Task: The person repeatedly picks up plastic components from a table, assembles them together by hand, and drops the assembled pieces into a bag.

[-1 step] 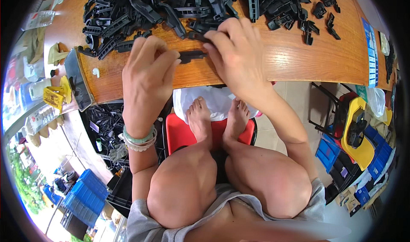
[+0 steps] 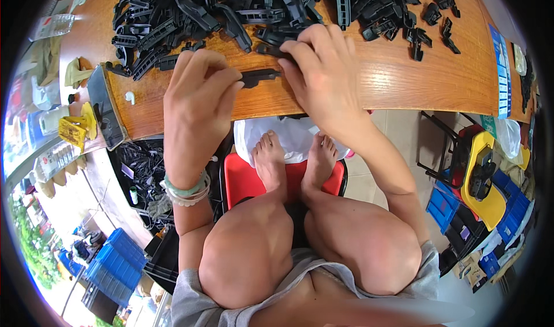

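Between thumb and forefinger, my left hand (image 2: 199,105) pinches one end of a slim black plastic part (image 2: 258,76), which points right over the near side of the table. My right hand (image 2: 326,73) is closed, its thumb close by the free tip of that part. Another dark plastic piece (image 2: 269,51) runs in under my right fingertips, which appear to grip it; its far end is hidden by the hand. Just beyond both hands lies a heap of long, ribbed black plastic parts (image 2: 199,15).
Smaller black clips (image 2: 384,24) lie at the table's far right. A white earbud (image 2: 130,98) rests near the left edge of the wooden table (image 2: 415,85). Below stand a red stool (image 2: 236,177), a bin of black parts (image 2: 144,171) and a yellow chair (image 2: 490,206).
My left hand has shifted slightly left with the slim part. A small gap now shows between its tip and my right thumb.
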`<state>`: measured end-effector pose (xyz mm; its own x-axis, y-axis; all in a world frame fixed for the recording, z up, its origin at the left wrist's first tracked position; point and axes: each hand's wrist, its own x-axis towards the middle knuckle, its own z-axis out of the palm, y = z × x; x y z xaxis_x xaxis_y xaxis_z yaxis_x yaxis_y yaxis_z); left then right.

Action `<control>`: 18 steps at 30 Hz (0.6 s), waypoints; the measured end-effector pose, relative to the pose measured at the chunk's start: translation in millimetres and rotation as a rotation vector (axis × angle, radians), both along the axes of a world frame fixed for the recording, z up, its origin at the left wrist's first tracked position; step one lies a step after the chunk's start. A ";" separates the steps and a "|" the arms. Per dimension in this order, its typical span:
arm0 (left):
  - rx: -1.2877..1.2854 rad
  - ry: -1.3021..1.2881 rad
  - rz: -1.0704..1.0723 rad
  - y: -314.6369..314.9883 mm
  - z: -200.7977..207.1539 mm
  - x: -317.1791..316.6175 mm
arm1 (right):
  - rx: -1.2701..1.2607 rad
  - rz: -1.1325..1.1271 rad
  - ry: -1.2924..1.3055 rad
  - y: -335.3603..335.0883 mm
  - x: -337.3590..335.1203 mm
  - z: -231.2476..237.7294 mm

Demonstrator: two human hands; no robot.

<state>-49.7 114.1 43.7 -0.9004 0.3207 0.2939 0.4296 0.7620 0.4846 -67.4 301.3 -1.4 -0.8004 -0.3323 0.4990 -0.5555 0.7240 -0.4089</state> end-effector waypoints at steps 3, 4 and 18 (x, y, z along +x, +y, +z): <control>0.406 -0.183 0.074 6.4 4.9 4.5 | 0.028 -0.043 0.005 8.6 7.4 0.8; 0.694 -0.373 0.189 11.5 8.6 5.4 | 0.029 -0.043 0.007 13.1 9.8 1.7; 0.793 -0.828 -0.066 62.1 -1.0 0.7 | -0.588 0.039 -0.235 56.0 38.9 33.1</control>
<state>-49.0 176.3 42.7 -0.9000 0.3638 -0.2400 -0.2167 0.1042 0.9707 -28.6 357.4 31.6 -0.9035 -0.0873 0.4195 -0.4242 0.3218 -0.8465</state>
